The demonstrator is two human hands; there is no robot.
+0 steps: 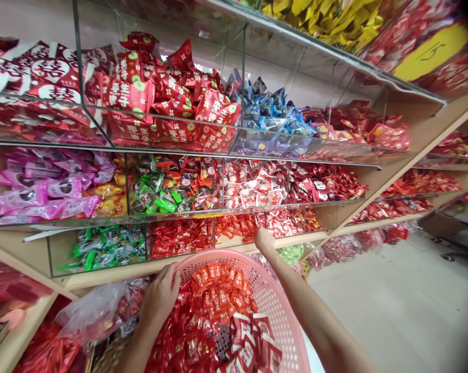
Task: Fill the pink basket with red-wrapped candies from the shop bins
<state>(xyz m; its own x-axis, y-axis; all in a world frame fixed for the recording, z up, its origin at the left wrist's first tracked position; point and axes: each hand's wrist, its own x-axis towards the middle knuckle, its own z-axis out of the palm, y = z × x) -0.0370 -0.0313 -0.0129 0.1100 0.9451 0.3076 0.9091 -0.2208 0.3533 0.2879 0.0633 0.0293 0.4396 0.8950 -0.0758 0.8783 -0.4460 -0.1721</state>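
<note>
A pink plastic basket (286, 295) with holes in its wall stands at the bottom middle, with several red wrapped candies (218, 287) and red-and-white packets (245, 339) inside. My left hand (164, 285) is closed on its rim at the left side. Past the far rim, my right hand (265, 239) reaches into the lowest shelf row, at the front of a bin of small red candies (234, 226). Its fingers point away from me and are hidden, so what they hold does not show. Beside that bin lie red-and-white candies (282, 223).
Clear dividers split the shelves (323, 235) into bins. Green-wrapped sweets (105, 246), pink packets (55, 186) and large red bags (159, 98) fill several. A clear plastic bag (97, 311) lies low on the left. Pale floor (358, 290) stretches to the right.
</note>
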